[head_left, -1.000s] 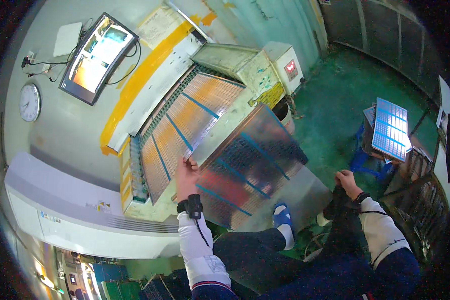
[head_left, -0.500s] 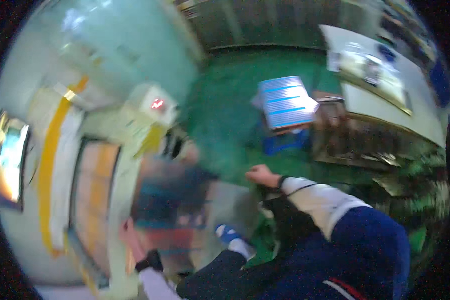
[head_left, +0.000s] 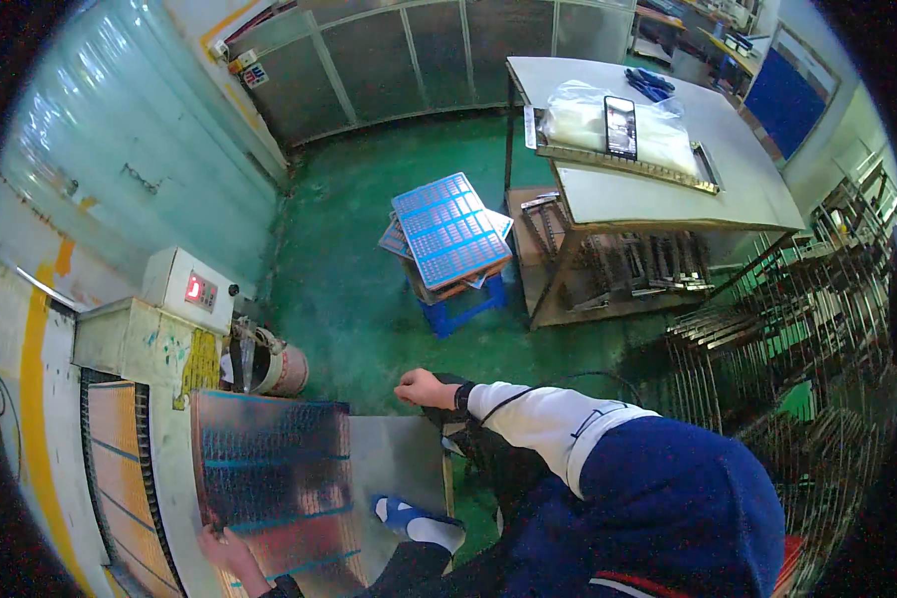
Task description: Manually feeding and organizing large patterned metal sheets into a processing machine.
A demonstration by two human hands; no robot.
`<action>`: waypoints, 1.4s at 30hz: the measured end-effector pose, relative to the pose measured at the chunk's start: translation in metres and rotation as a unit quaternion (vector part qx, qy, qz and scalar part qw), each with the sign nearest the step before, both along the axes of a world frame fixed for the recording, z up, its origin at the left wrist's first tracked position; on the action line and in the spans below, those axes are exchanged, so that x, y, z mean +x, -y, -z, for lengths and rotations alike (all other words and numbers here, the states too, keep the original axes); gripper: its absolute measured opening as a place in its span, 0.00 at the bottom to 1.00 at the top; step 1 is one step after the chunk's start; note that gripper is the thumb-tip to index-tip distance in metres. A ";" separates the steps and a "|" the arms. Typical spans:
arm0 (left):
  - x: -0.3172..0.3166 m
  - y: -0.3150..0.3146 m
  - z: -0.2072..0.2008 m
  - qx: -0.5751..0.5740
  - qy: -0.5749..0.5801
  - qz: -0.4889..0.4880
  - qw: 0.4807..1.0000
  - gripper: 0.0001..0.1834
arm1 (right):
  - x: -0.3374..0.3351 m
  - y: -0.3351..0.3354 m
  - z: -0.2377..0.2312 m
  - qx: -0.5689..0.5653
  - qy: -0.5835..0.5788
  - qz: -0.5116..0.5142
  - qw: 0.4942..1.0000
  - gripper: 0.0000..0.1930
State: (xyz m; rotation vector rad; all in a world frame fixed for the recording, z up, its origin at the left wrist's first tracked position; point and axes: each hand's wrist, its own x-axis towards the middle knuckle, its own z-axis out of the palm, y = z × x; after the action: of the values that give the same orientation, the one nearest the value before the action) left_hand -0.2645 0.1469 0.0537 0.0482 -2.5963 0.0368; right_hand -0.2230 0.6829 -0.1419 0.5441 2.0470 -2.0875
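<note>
My left hand (head_left: pixel 231 558) is low at the left, its thumb and fingers closed on the left edge of a copper-coloured panel (head_left: pixel 269 448) with blue bands. The panel lies over a grey metal surface (head_left: pixel 399 458), close to my foot in a blue sandal. My right hand (head_left: pixel 424 389) is curled closed beside my dark trouser leg, apart from the panel, with nothing visible in it. Left of the panel, a similar orange sheet with blue bands (head_left: pixel 120 458) sits in a dark-edged opening in a pale machine.
A stack of blue-banded panels (head_left: pixel 452 231) rests on a blue stool (head_left: pixel 463 309). Beyond stands a white-topped table (head_left: pixel 658 204) with a phone (head_left: pixel 620 128) and gloves (head_left: pixel 650 85). Metal racks (head_left: pixel 797 339) crowd the right. A control box (head_left: pixel 191 289) and bucket (head_left: pixel 281 369) are at left.
The view has swung right and sharpened, so the stool and table appear farther left. My left hand stays at the panel's left edge, nearer its lower part; my right hand remains closed.
</note>
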 end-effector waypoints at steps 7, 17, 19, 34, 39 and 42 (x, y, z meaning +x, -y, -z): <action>0.007 -0.017 -0.009 0.020 -0.008 -0.023 0.999 0.19 | 0.001 -0.002 -0.009 0.062 0.004 -0.013 0.998 0.14; 0.005 -0.026 -0.017 0.020 0.067 -0.032 0.997 0.19 | 0.002 -0.005 0.006 0.072 -0.010 -0.002 0.997 0.14; 0.007 -0.017 -0.017 0.022 0.051 -0.014 0.998 0.19 | 0.000 -0.001 0.005 0.061 -0.015 0.001 0.998 0.14; 0.006 -0.037 -0.023 0.029 0.039 -0.037 0.998 0.17 | 0.003 -0.002 -0.001 0.089 -0.026 0.004 0.996 0.15; 0.002 -0.018 -0.016 0.004 0.045 -0.070 0.997 0.21 | 0.003 0.000 -0.007 0.118 -0.022 -0.015 0.993 0.14; -0.001 -0.019 -0.011 0.005 0.024 -0.037 0.999 0.19 | 0.005 -0.005 -0.006 0.111 -0.023 -0.003 0.994 0.15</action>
State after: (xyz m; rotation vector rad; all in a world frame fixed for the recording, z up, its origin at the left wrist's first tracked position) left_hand -0.2654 0.1656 0.0645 0.1489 -2.6411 0.0523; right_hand -0.2175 0.6877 -0.1363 0.5242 2.3199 -1.8988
